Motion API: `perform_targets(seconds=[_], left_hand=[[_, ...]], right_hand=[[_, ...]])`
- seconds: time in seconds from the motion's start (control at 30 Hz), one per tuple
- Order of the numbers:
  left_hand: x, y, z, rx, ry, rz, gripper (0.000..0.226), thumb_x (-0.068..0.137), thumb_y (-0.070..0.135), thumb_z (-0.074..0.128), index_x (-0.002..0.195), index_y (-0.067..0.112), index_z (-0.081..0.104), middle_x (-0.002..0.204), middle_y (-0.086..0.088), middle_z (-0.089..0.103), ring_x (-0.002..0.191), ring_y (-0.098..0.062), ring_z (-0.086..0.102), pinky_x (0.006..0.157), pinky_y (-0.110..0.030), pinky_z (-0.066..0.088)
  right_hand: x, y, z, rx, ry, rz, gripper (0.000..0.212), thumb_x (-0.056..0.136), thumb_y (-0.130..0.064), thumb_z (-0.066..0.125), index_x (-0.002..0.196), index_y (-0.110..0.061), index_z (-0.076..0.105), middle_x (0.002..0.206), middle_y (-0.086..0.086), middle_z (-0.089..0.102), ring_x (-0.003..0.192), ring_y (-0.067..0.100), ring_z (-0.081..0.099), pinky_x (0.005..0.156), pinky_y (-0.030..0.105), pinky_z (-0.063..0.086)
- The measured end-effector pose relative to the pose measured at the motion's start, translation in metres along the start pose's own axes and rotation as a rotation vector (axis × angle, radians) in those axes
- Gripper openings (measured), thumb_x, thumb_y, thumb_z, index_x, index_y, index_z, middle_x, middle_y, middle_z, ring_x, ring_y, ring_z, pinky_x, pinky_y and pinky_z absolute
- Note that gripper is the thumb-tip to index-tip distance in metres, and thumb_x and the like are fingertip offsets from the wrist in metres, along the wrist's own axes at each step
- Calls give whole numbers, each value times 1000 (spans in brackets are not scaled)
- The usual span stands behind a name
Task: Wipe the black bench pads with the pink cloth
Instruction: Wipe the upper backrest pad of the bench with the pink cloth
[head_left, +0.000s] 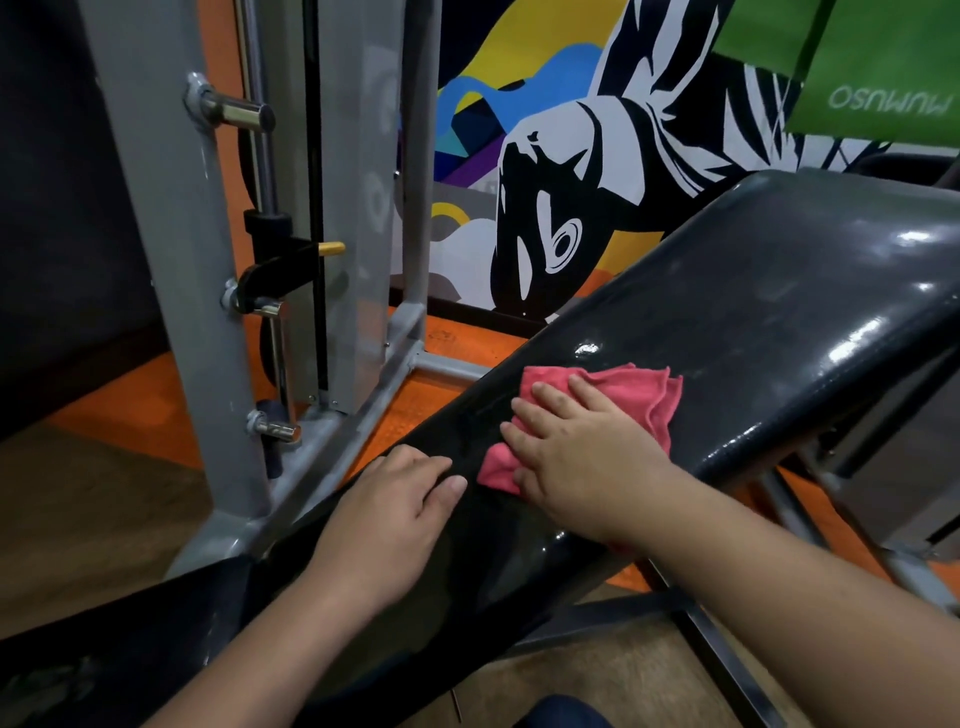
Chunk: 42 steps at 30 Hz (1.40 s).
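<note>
A glossy black inclined bench pad (753, 312) runs from the upper right down to the lower left. A second black pad (130, 639) lies lower, at the bottom left. The pink cloth (639, 395) is spread on the inclined pad near its middle. My right hand (582, 457) lies flat on the cloth with fingers spread, pressing it onto the pad. My left hand (395, 514) rests on the pad's left edge just left of the cloth, fingers curled over the rim, holding nothing else.
A grey steel machine frame (192, 291) with chrome pegs (239, 111) and a guide rod stands close on the left. Behind is a zebra mural wall (571, 171). A green bag (883, 67) hangs at top right. Grey bench legs (727, 654) cross the orange and wood floor.
</note>
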<state>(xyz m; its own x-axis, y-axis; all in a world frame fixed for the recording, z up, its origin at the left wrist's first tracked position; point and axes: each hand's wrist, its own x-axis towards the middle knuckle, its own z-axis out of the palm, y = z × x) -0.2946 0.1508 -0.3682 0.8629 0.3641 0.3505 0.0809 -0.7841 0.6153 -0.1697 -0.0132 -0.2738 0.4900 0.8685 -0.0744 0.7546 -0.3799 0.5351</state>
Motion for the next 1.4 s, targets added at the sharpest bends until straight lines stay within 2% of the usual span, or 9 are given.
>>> perform_targets(seconds=[0.23, 0.37, 0.5, 0.63, 0.8, 0.93, 1.1, 1.27, 1.4], left_hand=[[-4, -1, 2, 53, -37, 31, 63, 93, 66, 29, 130, 28, 62, 109, 19, 54, 108, -5, 53, 91, -30, 47], [-6, -6, 7, 67, -34, 18, 70, 89, 70, 24, 131, 28, 62, 109, 20, 53, 107, -4, 51, 92, -31, 46], [-9, -7, 6, 76, -36, 39, 62, 94, 65, 30, 131, 27, 62, 109, 18, 53, 107, -5, 50, 93, -28, 44], [-9, -4, 4, 80, -23, 23, 52, 97, 57, 39, 134, 27, 61, 111, 18, 54, 108, -4, 48, 93, -26, 42], [-10, -5, 8, 78, -37, 27, 68, 90, 68, 25, 132, 28, 61, 110, 20, 52, 108, -3, 48, 93, -26, 43], [-7, -3, 11, 67, -6, 17, 71, 90, 68, 25, 132, 25, 62, 112, 17, 54, 109, -7, 51, 95, -30, 44], [-5, -1, 10, 65, -2, 28, 67, 92, 67, 27, 133, 26, 61, 113, 18, 53, 110, -5, 50, 94, -27, 42], [-4, 0, 10, 41, 16, 20, 65, 93, 65, 30, 131, 24, 63, 113, 16, 55, 110, -8, 52, 93, -29, 44], [-7, -4, 9, 52, 4, 24, 65, 93, 65, 29, 132, 25, 62, 113, 17, 54, 109, -6, 51, 93, -28, 43]], right_hand=[[-17, 4, 15, -7, 95, -98, 69, 97, -53, 18, 150, -20, 48, 157, 11, 44, 149, 33, 34, 123, 55, 15], [-12, -14, 14, -8, 31, -32, 80, 92, -53, -1, 159, -21, 27, 167, 11, 21, 155, 35, 14, 124, 58, 2], [-27, -1, 24, -42, 136, -122, 64, 97, -53, 27, 144, -20, 57, 150, 11, 52, 143, 34, 43, 120, 57, 25], [-14, -8, 16, -4, 59, -19, 77, 93, -54, 6, 155, -20, 37, 164, 12, 30, 153, 36, 22, 123, 60, 7], [-27, 0, 25, -31, 153, -76, 64, 96, -51, 28, 143, -17, 58, 149, 13, 54, 142, 36, 45, 119, 60, 28], [-17, -12, 16, -13, 72, 4, 75, 96, -52, 6, 157, -18, 32, 165, 13, 26, 154, 37, 18, 123, 59, 6], [-38, -2, 29, -60, 194, -114, 61, 98, -50, 34, 144, -15, 56, 150, 14, 52, 143, 37, 43, 119, 59, 28], [-31, -24, 24, -16, 77, -48, 66, 103, -51, 20, 157, -15, 33, 165, 16, 26, 153, 39, 18, 123, 60, 4], [-46, -12, 33, -54, 217, -138, 60, 99, -49, 35, 144, -14, 55, 150, 15, 51, 143, 37, 42, 119, 54, 17]])
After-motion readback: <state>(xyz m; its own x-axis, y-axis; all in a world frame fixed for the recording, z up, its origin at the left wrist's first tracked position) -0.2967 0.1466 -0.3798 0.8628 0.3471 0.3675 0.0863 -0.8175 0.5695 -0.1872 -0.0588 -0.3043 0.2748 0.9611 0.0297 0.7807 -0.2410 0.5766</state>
